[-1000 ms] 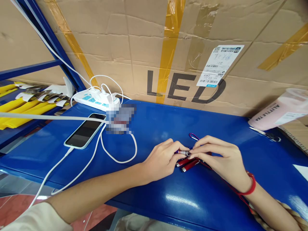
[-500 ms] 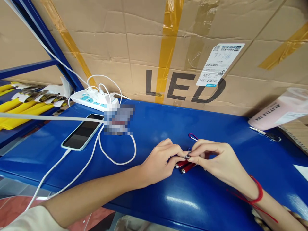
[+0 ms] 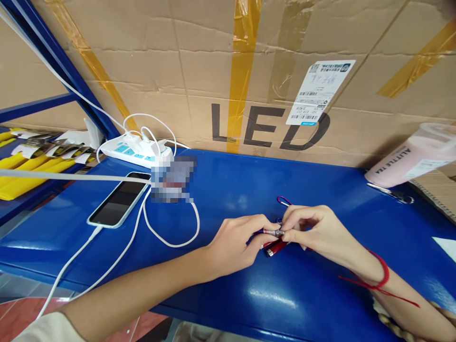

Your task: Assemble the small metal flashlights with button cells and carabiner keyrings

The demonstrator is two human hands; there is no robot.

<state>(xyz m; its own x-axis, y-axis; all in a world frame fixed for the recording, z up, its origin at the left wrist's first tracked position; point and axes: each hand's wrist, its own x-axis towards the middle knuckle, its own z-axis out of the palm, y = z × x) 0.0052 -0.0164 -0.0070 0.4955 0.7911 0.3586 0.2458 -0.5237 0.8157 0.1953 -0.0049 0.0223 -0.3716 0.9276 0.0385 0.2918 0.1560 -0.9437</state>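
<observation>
Between finger and thumb, my left hand (image 3: 237,242) pinches a small silver ringed cylinder (image 3: 272,232), which points to the right. My right hand (image 3: 322,232) is closed at the cylinder's right end, its thumb and fingertips pressed together there; they partly cover that end. Just below the fingers, red metal tubes (image 3: 276,249) with silver ends lie on the blue tabletop (image 3: 235,185), partly hidden by both hands. Beyond my right fingertips lies a purple-red carabiner clip (image 3: 284,201).
At the left lie a phone (image 3: 119,199) with a white cable (image 3: 197,221) nearby and a power strip (image 3: 137,151). A large cardboard box (image 3: 199,71) stands behind. A pink drink cup (image 3: 402,159) and keys (image 3: 404,197) are at the right. Yellow packages (image 3: 42,166) fill a side shelf.
The silver cylinder shows more between my fingertips, and my left hand has shifted slightly. My right hand keeps its pinch. The whole view has moved a little.
</observation>
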